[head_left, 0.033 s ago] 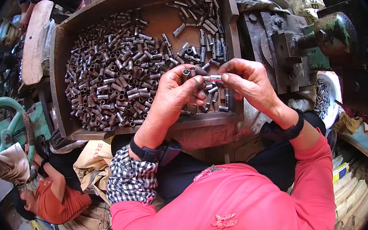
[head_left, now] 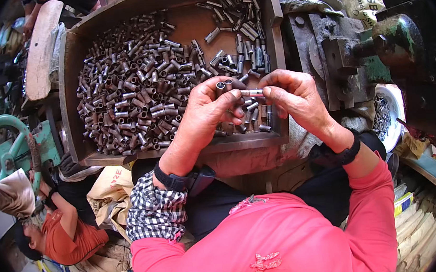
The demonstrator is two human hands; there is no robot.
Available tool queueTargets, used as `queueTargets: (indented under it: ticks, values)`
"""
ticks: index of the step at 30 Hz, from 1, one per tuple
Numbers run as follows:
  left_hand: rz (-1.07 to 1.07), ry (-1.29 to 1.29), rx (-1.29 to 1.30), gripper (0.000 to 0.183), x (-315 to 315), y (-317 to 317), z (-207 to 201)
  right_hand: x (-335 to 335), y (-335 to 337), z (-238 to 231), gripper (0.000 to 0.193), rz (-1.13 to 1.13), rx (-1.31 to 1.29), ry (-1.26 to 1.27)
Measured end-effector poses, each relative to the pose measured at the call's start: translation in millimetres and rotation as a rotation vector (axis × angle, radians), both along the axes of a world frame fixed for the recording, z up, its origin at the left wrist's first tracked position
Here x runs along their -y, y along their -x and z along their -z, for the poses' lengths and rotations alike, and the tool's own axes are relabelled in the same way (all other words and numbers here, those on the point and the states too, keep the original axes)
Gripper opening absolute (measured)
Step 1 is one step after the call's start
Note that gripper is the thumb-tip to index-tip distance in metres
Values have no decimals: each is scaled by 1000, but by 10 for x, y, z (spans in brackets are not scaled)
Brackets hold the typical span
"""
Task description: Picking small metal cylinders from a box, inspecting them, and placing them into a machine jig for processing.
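Note:
Between my two hands, over the right part of a wooden tray (head_left: 208,148), a short shiny metal tube (head_left: 252,93) is held level. My left hand (head_left: 212,107) pinches its left end between thumb and finger, and more dark metal sleeves (head_left: 224,85) show at those fingers. On the tube's right end my right hand (head_left: 292,93) closes with thumb and fingertips. A big heap of short metal sleeves (head_left: 137,91) fills the tray's left side. Longer slim metal tubes (head_left: 240,16) lie in the tray's far right corner. My fingers hide part of what they grip.
To the right stands a heavy machine with a vise-like block (head_left: 339,61). A white basin (head_left: 392,114) of small metal parts sits below it. At left, a person in an orange shirt (head_left: 74,228) is beside a green handwheel (head_left: 7,151). Sacks (head_left: 112,196) lie around.
The fingertips of my right hand have shifted very slightly on the tube. Everything else looks the same.

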State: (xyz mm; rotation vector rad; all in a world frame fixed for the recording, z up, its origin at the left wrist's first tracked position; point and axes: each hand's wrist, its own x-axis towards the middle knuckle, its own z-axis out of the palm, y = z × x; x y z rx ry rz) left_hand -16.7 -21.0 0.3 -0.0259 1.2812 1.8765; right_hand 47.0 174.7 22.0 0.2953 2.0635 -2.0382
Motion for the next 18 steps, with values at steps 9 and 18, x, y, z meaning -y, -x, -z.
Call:
queueTargets:
  ticks: [9, 18]
  values:
    - [-69, -66, 71, 19, -25, -17, -48, -32, 26, 44, 20, 33, 108, 153]
    - [-43, -4, 25, 18, -38, -20, -44, -59, 34, 60, 20, 8, 127, 241]
